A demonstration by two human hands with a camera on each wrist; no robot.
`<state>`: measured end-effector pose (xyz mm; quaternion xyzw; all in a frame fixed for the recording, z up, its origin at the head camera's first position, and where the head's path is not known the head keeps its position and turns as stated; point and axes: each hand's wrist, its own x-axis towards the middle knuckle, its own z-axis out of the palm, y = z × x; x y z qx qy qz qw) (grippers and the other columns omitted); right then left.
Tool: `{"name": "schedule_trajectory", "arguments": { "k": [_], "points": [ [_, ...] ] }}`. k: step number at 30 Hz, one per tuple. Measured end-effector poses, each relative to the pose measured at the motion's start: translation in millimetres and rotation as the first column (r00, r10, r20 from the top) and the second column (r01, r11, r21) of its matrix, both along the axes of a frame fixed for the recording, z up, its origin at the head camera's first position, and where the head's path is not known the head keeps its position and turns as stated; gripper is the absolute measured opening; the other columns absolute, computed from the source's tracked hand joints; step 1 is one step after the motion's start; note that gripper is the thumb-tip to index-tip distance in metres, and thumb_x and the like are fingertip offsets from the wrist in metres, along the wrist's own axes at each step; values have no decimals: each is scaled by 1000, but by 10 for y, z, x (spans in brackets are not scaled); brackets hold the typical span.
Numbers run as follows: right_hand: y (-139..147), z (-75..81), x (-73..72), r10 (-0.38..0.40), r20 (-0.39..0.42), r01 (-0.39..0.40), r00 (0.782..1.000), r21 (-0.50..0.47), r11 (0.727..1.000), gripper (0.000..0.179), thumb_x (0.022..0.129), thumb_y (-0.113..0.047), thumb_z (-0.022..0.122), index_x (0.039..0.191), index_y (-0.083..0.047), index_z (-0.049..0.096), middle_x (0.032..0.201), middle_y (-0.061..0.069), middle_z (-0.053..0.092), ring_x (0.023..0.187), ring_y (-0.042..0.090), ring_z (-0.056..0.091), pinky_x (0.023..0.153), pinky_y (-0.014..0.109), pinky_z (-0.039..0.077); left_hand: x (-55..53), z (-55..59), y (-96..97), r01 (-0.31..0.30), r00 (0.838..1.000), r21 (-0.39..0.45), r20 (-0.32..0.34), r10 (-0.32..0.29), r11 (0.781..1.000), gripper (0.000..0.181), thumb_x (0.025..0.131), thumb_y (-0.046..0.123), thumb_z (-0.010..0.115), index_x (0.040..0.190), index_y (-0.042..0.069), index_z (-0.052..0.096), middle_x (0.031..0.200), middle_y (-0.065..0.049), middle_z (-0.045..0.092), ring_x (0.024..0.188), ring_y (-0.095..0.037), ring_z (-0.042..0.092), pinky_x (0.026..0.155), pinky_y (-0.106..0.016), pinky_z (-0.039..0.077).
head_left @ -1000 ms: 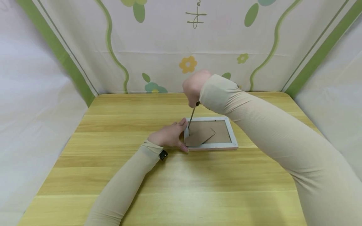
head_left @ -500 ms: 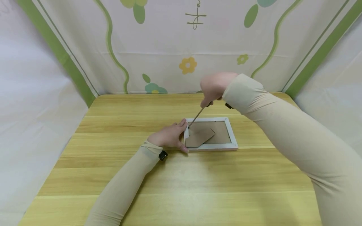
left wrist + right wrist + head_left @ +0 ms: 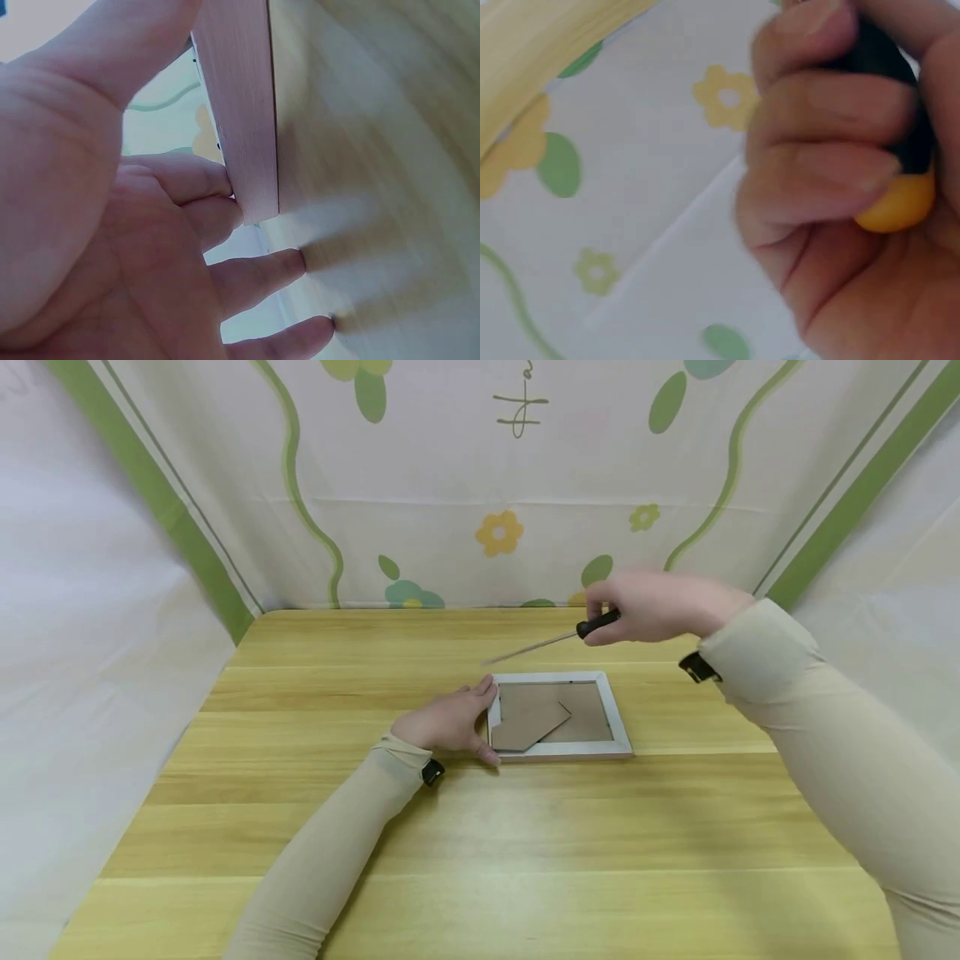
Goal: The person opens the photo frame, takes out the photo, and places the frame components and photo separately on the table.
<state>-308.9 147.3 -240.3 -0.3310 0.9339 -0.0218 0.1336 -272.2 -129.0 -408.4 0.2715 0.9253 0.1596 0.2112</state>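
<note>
A white picture frame [image 3: 618,720] lies face down on the wooden table, its brown backing board [image 3: 590,697] and slanted stand flap [image 3: 528,729] showing. My left hand [image 3: 448,720] holds the frame's left end, thumb at the near corner and fingers at the far corner. In the left wrist view, two lower fingertips [image 3: 291,262] touch or hover just over the tabletop. My right hand [image 3: 645,607] grips a screwdriver [image 3: 598,624] above the table behind the frame, its thin shaft pointing left. The right wrist view shows the handle's yellow end [image 3: 900,204] past my curled fingers.
The wooden table [image 3: 570,843] extends around the frame on every side. A white cloth [image 3: 435,460] printed with flowers hangs behind its back edge, and white cloth sides stand left and right.
The screwdriver's tip has lifted off the frame's left inner edge. My right hand has moved right and tipped the screwdriver nearly level. The left hand and frame have stayed put.
</note>
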Motion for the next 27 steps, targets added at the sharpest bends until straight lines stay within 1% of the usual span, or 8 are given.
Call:
{"name": "schedule_trajectory", "arguments": {
  "k": [3, 6, 9, 14, 16, 18, 23, 27],
  "points": [
    [216, -177, 52, -14, -54, 7, 998, -122, 993, 20, 97, -34, 66, 95, -14, 69, 79, 0, 62, 65, 16, 52, 59, 35, 44, -9, -12, 7, -1, 1000, 2, 2, 1, 1000, 122, 76, 56, 80, 159, 7, 5, 164, -7, -3, 145, -44, 16, 116, -54, 19],
    [408, -387, 110, -36, -122, 12, 992, -189, 982, 21, 97, -37, 65, 96, -17, 73, 83, -4, 65, 67, 13, 55, 61, 36, 46, -9, -17, 10, -2, 1000, 7, 7, 2, 1000, 122, 75, 55, 81, 159, 7, 5, 164, -7, -4, 146, -44, 15, 116, -54, 19],
    [542, -599, 195, -73, -166, 31, 983, -244, 969, 19, 95, -36, 67, 99, -19, 75, 90, -7, 70, 73, 9, 59, 68, 38, 50, -7, -13, 1, -6, 1000, 4, 12, 6, 1000, 122, 75, 55, 81, 159, 8, 5, 164, -6, -5, 146, -43, 15, 116, -53, 19],
    [636, -847, 361, -129, -151, 68, 980, -352, 934, 21, 94, -34, 69, 101, -16, 76, 93, -4, 72, 77, 11, 63, 72, 40, 52, -8, 3, -28, -4, 1000, 14, 18, 4, 1000, 121, 76, 54, 81, 158, 7, 5, 164, -6, -6, 147, -41, 13, 118, -48, 18],
    [643, -919, 416, -141, -130, 81, 982, -383, 920, 23, 94, -34, 69, 101, -14, 76, 94, -2, 73, 79, 12, 63, 72, 40, 52, -7, 11, -38, 0, 1000, 12, 17, 0, 1000, 121, 76, 54, 81, 158, 7, 5, 164, -7, -6, 147, -41, 13, 118, -46, 18],
    [648, -1001, 452, -166, -114, 107, 980, -400, 910, 21, 94, -34, 69, 100, -15, 76, 94, -3, 72, 79, 12, 63, 72, 39, 52, -5, 13, -47, 3, 1000, 11, 14, -3, 1000, 121, 77, 54, 80, 158, 6, 5, 164, -8, -6, 147, -41, 13, 118, -45, 18],
    [663, -1166, 487, -212, -107, 153, 971, -403, 902, 20, 93, -35, 70, 99, -17, 76, 91, -4, 72, 75, 13, 59, 70, 37, 49, 2, 15, -54, 3, 1000, 2, 11, -3, 1000, 121, 77, 55, 80, 158, 6, 5, 164, -8, -6, 147, -40, 12, 118, -44, 17],
    [654, -1244, 506, -234, -123, 165, 965, -410, 897, 20, 92, -35, 71, 98, -17, 76, 93, -4, 72, 78, 12, 61, 71, 38, 50, 8, 17, -61, 3, 1000, 4, 13, -3, 1000, 121, 77, 54, 80, 158, 6, 5, 164, -8, -6, 147, -40, 12, 118, -45, 17]
  ]
}}
